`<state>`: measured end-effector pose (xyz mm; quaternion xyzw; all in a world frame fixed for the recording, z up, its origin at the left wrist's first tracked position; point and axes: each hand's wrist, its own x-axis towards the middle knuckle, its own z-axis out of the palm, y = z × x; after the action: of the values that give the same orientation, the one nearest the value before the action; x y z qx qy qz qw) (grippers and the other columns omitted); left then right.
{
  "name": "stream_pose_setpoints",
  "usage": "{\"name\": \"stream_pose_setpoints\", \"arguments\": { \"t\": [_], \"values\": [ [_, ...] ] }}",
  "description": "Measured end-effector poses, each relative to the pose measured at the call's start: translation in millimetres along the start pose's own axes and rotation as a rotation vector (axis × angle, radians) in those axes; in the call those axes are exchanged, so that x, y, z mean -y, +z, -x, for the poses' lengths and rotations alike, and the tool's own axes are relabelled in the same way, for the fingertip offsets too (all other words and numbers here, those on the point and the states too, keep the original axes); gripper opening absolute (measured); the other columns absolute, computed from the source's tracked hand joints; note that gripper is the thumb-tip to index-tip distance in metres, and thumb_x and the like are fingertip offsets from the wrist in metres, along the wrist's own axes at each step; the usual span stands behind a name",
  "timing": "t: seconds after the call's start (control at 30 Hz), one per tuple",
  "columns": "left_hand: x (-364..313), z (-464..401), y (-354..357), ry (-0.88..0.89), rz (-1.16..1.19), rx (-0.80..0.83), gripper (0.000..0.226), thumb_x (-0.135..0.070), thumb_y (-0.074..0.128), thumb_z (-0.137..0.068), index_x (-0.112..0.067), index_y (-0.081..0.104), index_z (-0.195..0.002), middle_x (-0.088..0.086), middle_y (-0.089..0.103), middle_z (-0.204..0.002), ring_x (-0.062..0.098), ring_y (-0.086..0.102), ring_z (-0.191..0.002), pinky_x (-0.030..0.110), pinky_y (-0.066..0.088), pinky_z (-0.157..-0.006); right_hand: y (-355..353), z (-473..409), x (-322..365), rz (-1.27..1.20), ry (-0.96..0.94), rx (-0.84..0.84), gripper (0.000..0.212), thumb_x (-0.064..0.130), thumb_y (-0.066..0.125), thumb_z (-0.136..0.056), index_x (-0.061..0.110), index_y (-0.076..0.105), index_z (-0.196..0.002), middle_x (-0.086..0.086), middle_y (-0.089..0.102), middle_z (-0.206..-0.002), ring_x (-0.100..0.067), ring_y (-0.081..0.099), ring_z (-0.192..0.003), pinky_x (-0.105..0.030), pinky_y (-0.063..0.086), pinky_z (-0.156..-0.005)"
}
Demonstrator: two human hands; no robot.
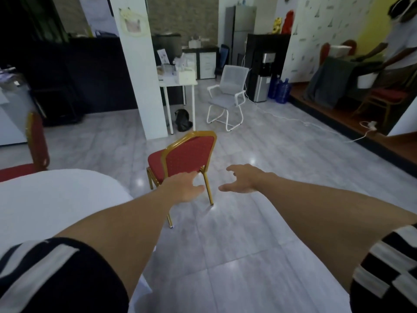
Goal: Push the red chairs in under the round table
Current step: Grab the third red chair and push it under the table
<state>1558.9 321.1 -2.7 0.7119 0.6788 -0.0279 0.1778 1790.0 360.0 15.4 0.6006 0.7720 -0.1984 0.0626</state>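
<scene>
A red chair point(187, 157) with a gold frame stands on the grey tile floor, its back turned toward me and its seat facing away to the left. The round table point(56, 199) under a white cloth fills the lower left. A second red chair point(37, 141) stands at the table's far left side. My left hand point(184, 187) reaches out low in front of the near chair's back, fingers apart, holding nothing. My right hand point(242, 179) is stretched out to the right of that chair, fingers spread, clear of it.
A white pillar point(140, 71) rises behind the chair, with a small white desk point(180, 83) and a black bag point(183, 120) beside it. A white mesh chair point(228, 96) stands further back. A white cable point(293, 119) crosses the floor. A person point(399, 41) bends over at the far right.
</scene>
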Motion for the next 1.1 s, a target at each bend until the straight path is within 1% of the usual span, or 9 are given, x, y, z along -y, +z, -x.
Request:
{"name": "stream_pose_setpoints", "arguments": {
  "t": [0.1, 0.2, 0.37, 0.5, 0.67, 0.73, 0.8, 0.93, 1.1],
  "values": [
    [-9, -37, -16, -0.032, 0.015, 0.02, 0.083, -0.067, 0.044, -0.097, -0.025, 0.023, -0.166, 0.01, 0.036, -0.168, 0.032, 0.038, -0.152, 0.05, 0.034, -0.12, -24, -41, -23, 0.018, -0.018, 0.045, 0.114, 0.089, 0.064, -0.069, 0.036, 0.027, -0.163, -0.001, 0.045, -0.163, -0.031, 0.045, -0.146, -0.053, 0.042, -0.115],
    [-17, -82, -36, -0.067, 0.069, -0.028, 0.086, -0.069, 0.042, -0.095, -0.024, 0.025, -0.165, 0.011, 0.041, -0.165, 0.033, 0.043, -0.148, 0.051, 0.037, -0.118, -57, -88, -41, 0.015, -0.039, 0.03, 0.115, 0.089, 0.065, -0.067, 0.036, 0.027, -0.163, -0.003, 0.043, -0.165, -0.032, 0.044, -0.147, -0.053, 0.041, -0.116],
    [-16, -144, -49, -0.117, 0.035, -0.048, 0.086, -0.069, 0.039, -0.098, -0.021, 0.018, -0.166, 0.011, 0.04, -0.165, 0.035, 0.045, -0.145, 0.052, 0.038, -0.117, -77, -157, -54, 0.015, -0.09, 0.061, 0.127, 0.094, 0.063, -0.054, 0.037, 0.028, -0.162, -0.002, 0.045, -0.163, -0.03, 0.046, -0.146, -0.054, 0.041, -0.116],
    [0, -207, -60, -0.137, 0.016, -0.075, 0.086, -0.07, 0.04, -0.097, -0.02, 0.022, -0.165, 0.011, 0.046, -0.161, 0.034, 0.05, -0.141, 0.052, 0.042, -0.114, -98, -217, -57, 0.017, -0.133, 0.048, 0.112, 0.08, 0.074, -0.071, 0.036, 0.028, -0.162, -0.003, 0.048, -0.16, -0.03, 0.05, -0.142, -0.051, 0.044, -0.114],
    [23, -281, -73, -0.117, 0.077, -0.148, 0.078, -0.064, 0.055, -0.093, -0.028, 0.034, -0.159, 0.004, 0.056, -0.152, 0.03, 0.057, -0.133, 0.05, 0.047, -0.11, -117, -289, -49, -0.01, -0.175, 0.034, 0.104, 0.069, 0.081, -0.074, 0.036, 0.033, -0.16, -0.004, 0.052, -0.155, -0.031, 0.053, -0.139, -0.05, 0.046, -0.112],
    [34, -313, -77, -0.121, 0.092, -0.114, 0.076, -0.061, 0.06, -0.091, -0.031, 0.036, -0.156, 0.003, 0.059, -0.146, 0.03, 0.061, -0.127, 0.048, 0.049, -0.107, -124, -325, -42, -0.015, -0.189, 0.064, 0.097, 0.063, 0.084, -0.076, 0.035, 0.038, -0.157, -0.003, 0.055, -0.152, -0.029, 0.054, -0.137, -0.046, 0.046, -0.11],
    [45, -337, -82, -0.152, 0.053, -0.063, 0.081, -0.063, 0.061, -0.09, -0.028, 0.033, -0.158, 0.005, 0.057, -0.148, 0.032, 0.059, -0.13, 0.049, 0.046, -0.108, -131, -355, -34, -0.006, -0.196, 0.067, 0.091, 0.059, 0.084, -0.078, 0.031, 0.042, -0.154, -0.004, 0.056, -0.151, -0.029, 0.054, -0.135, -0.043, 0.046, -0.108],
    [73, -384, -88, -0.221, 0.027, 0.005, 0.102, -0.067, 0.063, -0.088, -0.02, 0.017, -0.166, 0.01, 0.038, -0.165, 0.035, 0.041, -0.148, 0.052, 0.034, -0.119, -135, -419, -16, 0.013, -0.214, 0.084, 0.111, 0.063, 0.084, -0.075, 0.027, 0.027, -0.163, -0.007, 0.044, -0.162, -0.032, 0.045, -0.145, -0.048, 0.042, -0.114],
    [102, -421, -74, -0.266, 0.053, 0.065, 0.104, -0.067, 0.066, -0.087, -0.02, 0.016, -0.166, 0.01, 0.042, -0.161, 0.034, 0.047, -0.143, 0.051, 0.039, -0.117, -124, -478, 4, 0.046, -0.294, 0.165, 0.106, 0.054, 0.087, -0.078, 0.025, 0.029, -0.163, -0.006, 0.047, -0.16, -0.029, 0.055, -0.137, -0.043, 0.044, -0.109]
  ]
}}
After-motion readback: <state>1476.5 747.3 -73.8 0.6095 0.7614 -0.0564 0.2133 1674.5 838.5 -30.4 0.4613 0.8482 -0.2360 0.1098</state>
